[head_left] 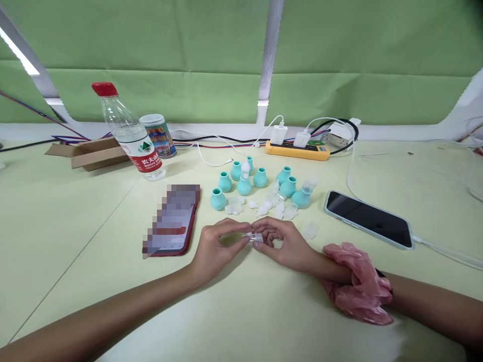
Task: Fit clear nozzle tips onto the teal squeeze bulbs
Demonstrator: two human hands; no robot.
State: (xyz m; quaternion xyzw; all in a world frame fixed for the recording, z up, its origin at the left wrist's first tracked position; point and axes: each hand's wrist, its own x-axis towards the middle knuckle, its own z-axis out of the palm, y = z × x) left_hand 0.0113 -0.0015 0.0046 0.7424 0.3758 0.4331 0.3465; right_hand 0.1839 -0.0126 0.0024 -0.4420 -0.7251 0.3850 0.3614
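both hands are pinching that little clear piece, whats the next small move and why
Probably press or twist the small clear piece together between the fingertips. The left hand and right hand meet on it low over the table, as if joining two halves. After that, a teal bulb seems the likely partner, since one bulb in the group already carries a clear tip.

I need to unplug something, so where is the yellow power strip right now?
In the head view, the yellow power strip lies at the table's far edge, right of centre, behind the teal bulbs and right of the can.
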